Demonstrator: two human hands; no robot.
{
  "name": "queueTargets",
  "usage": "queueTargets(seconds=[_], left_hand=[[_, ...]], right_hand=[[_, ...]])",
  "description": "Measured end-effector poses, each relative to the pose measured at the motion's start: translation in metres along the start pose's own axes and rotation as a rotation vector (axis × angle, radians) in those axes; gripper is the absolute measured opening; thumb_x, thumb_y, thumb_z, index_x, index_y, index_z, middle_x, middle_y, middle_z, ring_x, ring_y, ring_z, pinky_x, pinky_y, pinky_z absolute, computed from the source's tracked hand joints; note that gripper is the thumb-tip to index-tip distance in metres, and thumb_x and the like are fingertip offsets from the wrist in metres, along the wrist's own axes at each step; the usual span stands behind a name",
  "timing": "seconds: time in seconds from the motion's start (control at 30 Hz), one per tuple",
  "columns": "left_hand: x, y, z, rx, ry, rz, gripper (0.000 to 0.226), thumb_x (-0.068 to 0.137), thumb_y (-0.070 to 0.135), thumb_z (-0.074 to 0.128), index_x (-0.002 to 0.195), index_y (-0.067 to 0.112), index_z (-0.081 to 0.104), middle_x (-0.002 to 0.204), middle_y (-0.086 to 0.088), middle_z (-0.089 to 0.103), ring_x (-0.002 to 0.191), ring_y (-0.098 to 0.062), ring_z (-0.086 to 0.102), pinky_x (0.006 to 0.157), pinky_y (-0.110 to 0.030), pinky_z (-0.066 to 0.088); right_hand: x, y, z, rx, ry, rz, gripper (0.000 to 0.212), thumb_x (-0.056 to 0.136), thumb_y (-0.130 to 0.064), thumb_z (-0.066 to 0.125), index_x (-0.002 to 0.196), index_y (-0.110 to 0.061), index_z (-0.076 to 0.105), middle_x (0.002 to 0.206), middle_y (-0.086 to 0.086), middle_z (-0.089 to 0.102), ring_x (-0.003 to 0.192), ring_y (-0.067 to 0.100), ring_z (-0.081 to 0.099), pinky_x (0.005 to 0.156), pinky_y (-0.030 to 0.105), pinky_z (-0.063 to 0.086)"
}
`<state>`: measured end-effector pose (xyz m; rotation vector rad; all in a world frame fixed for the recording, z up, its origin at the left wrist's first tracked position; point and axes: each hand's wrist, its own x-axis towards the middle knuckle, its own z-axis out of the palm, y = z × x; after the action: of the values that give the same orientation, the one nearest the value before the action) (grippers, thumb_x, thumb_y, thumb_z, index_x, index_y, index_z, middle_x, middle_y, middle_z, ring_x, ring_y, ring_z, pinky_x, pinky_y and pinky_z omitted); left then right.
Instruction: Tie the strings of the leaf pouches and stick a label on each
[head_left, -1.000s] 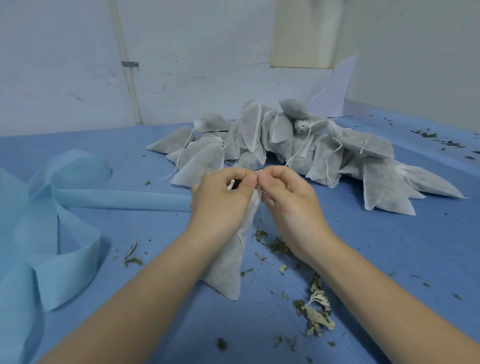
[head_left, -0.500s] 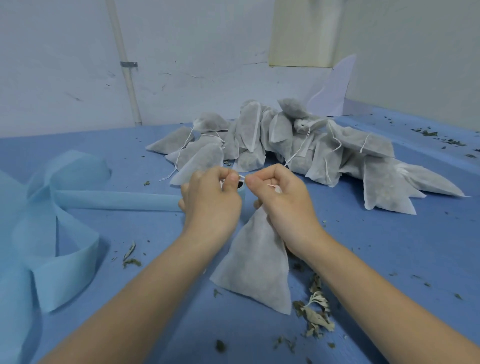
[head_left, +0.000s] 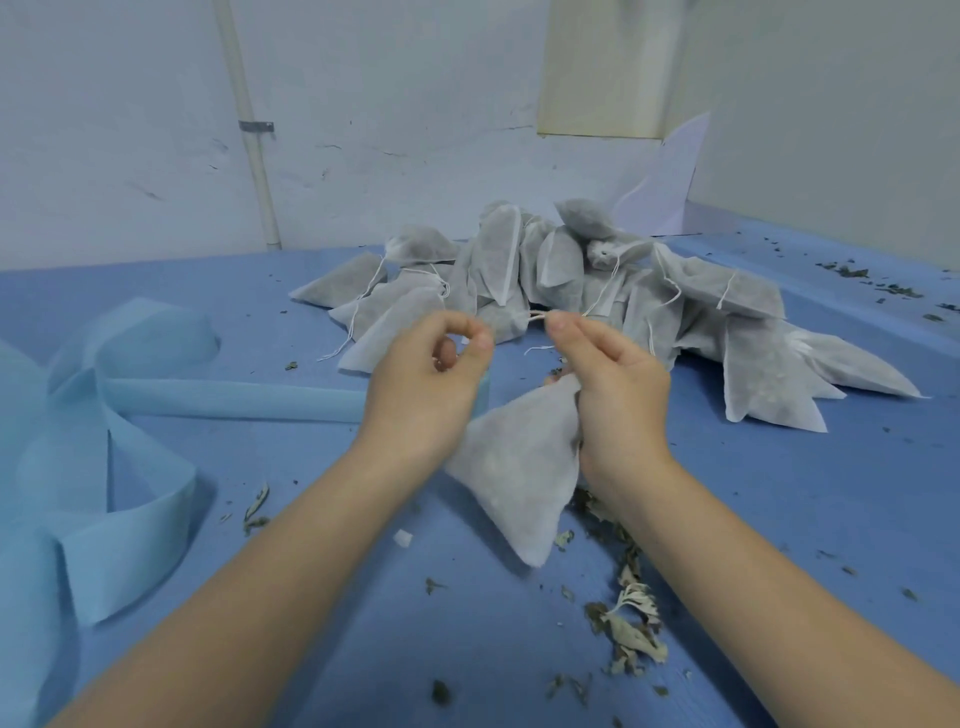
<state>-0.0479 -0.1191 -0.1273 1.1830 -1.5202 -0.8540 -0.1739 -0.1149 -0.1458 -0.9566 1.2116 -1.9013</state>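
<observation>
Over the blue table (head_left: 779, 519), the right hand (head_left: 613, 395) clasped the pouch (head_left: 519, 467) by its neck and pinched the string (head_left: 540, 315), likely to draw a knot tight. The left hand (head_left: 426, 384) curled its fingers, seemingly on the other end. Pale, triangular and limp, the pouch hung down, its tip apparently brushing the table.

Desk (head_left: 779, 519) layout: pouch pile (head_left: 597, 291) at centre back, near the wall. One pouch (head_left: 519, 467) sits in front of the pile, between the left hand (head_left: 426, 384) and right hand (head_left: 613, 395), its neck under the right hand. String (head_left: 537, 316) runs above it, at the right fingertips. Fabric strip (head_left: 234, 400) lies left of the hands and joins folded loops (head_left: 104, 467) at far left. Loose leaves (head_left: 631, 623) lie front right, under the right forearm. Leaf crumbs (head_left: 878, 283) at back right.
</observation>
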Motion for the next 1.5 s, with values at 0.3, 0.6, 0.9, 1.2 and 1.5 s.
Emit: queueTargets(seconds=[0.3, 0.6, 0.9, 1.2, 1.5], left_hand=[[-0.01, -0.012, 0.014, -0.628, -0.438, -0.395, 0.037, 0.065, 0.011, 0.073, 0.1, -0.001, 0.069, 0.095, -0.011, 0.073, 0.085, -0.02, 0.071, 0.066, -0.029, 0.058], [-0.002, -0.024, 0.013, -0.681, -0.2, -0.366, 0.019, 0.08, -0.005, 0.063, 0.098, -0.001, 0.066, 0.093, -0.01, 0.074, 0.084, -0.019, 0.071, 0.071, -0.028, 0.059], [-0.002, -0.021, 0.008, -0.767, -0.325, -0.291, 0.04, 0.072, 0.013, 0.07, 0.109, -0.004, 0.066, 0.107, -0.017, 0.07, 0.101, -0.025, 0.067, 0.088, -0.033, 0.055], [0.004, -0.024, -0.007, -0.534, -0.062, -0.201, 0.014, 0.081, 0.005, 0.068, 0.094, 0.002, 0.07, 0.089, -0.01, 0.074, 0.081, -0.019, 0.072, 0.065, -0.023, 0.057], [0.026, -0.031, -0.03, -0.488, 0.274, -0.252, 0.021, 0.078, 0.015, 0.076, 0.094, 0.004, 0.068, 0.095, -0.007, 0.072, 0.09, -0.021, 0.069, 0.083, -0.035, 0.054]], right_hand=[[0.017, 0.009, -0.01, 0.242, 0.312, 0.193, 0.006, 0.083, -0.02, 0.073, 0.082, -0.025, 0.07, 0.1, -0.005, 0.071, 0.106, 0.017, 0.065, 0.099, 0.041, 0.05], [0.017, 0.001, -0.021, -0.045, -0.219, 0.014, 0.011, 0.082, -0.019, 0.071, 0.075, -0.027, 0.073, 0.082, -0.015, 0.069, 0.085, 0.003, 0.062, 0.074, 0.017, 0.046], [0.011, -0.001, -0.028, -0.347, -0.505, -0.25, 0.004, 0.084, -0.019, 0.071, 0.082, -0.023, 0.072, 0.104, -0.005, 0.068, 0.108, 0.01, 0.059, 0.09, 0.024, 0.046], [0.021, 0.002, -0.021, -0.332, -0.571, -0.233, 0.013, 0.088, -0.014, 0.067, 0.095, -0.024, 0.07, 0.097, -0.013, 0.069, 0.094, 0.003, 0.063, 0.082, 0.018, 0.048], [0.039, 0.011, -0.005, -0.284, -0.549, 0.076, 0.041, 0.089, -0.04, 0.06, 0.125, -0.021, 0.058, 0.121, -0.001, 0.064, 0.104, 0.012, 0.064, 0.084, 0.025, 0.056]])
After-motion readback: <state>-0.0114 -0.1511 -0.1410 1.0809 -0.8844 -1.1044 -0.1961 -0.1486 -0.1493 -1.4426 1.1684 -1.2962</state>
